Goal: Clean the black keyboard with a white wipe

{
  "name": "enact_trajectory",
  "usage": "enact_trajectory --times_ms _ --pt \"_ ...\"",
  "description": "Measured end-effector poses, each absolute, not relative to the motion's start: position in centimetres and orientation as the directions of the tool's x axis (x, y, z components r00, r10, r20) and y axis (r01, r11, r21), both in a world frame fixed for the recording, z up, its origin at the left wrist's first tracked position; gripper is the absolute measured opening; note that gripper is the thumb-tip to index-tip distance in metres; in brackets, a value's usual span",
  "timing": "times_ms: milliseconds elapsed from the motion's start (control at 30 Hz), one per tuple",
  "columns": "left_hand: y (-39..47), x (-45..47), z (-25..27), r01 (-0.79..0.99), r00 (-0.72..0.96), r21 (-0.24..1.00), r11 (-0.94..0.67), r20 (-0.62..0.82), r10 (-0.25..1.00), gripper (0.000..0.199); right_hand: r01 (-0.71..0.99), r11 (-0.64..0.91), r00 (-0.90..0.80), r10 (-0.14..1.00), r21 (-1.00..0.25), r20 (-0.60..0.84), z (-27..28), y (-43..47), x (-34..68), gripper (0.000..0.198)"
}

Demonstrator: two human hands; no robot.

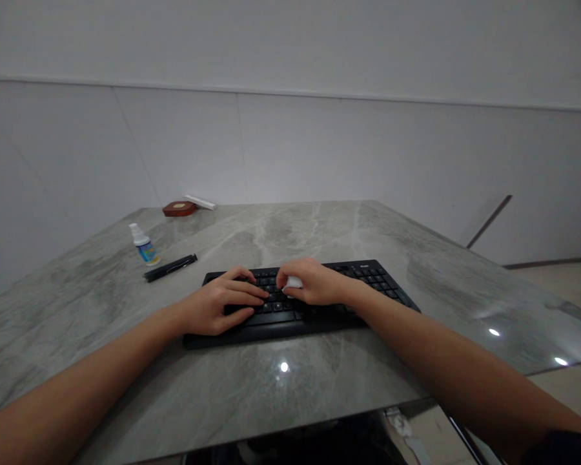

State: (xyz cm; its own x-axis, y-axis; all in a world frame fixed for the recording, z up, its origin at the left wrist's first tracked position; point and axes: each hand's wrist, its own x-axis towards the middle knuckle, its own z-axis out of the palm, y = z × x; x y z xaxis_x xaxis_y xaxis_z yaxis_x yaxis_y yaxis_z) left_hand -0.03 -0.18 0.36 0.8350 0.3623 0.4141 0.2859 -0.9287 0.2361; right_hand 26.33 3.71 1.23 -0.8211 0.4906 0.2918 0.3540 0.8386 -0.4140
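Note:
A black keyboard (271, 328) lies on the grey marbled table, turned slightly. Over its left part rests my left hand (225, 300), palm down with fingers spread across the keys. My right hand (312, 282) is closed round a small white wad (294, 282), perhaps tissue or cloth, and presses it on the keys near the middle. Most of the wad is hidden by my fingers, so its exact kind does not show. The number pad (380, 278) at the keyboard's right end is uncovered.
Left of the keyboard lie a black, pen-like stick (170, 267) and a small white spray bottle (145, 245) with a blue label. A reddish-brown case (179, 208) and a white flat strip (201, 202) sit at the table's far edge (271, 205), by the white wall.

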Motion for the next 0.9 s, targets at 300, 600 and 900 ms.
enact_trajectory --times_ms 300,600,900 --pt "0.0 -0.1 0.2 0.28 0.839 0.245 -0.928 0.408 0.361 0.03 0.364 0.842 -0.846 0.477 -0.397 0.236 1.9 3.9 27.1 0.014" --pt "-0.2 0.0 0.4 0.272 0.834 0.238 -0.932 0.424 0.352 0.028 0.364 0.841 -0.868 0.462 -0.399 0.182 2.6 3.9 27.4 0.024" --pt "-0.2 0.1 0.4 0.28 0.83 0.246 -0.928 0.424 0.363 0.028 0.239 0.871 -0.874 0.385 -0.43 0.295 1.3 3.6 26.4 0.017"
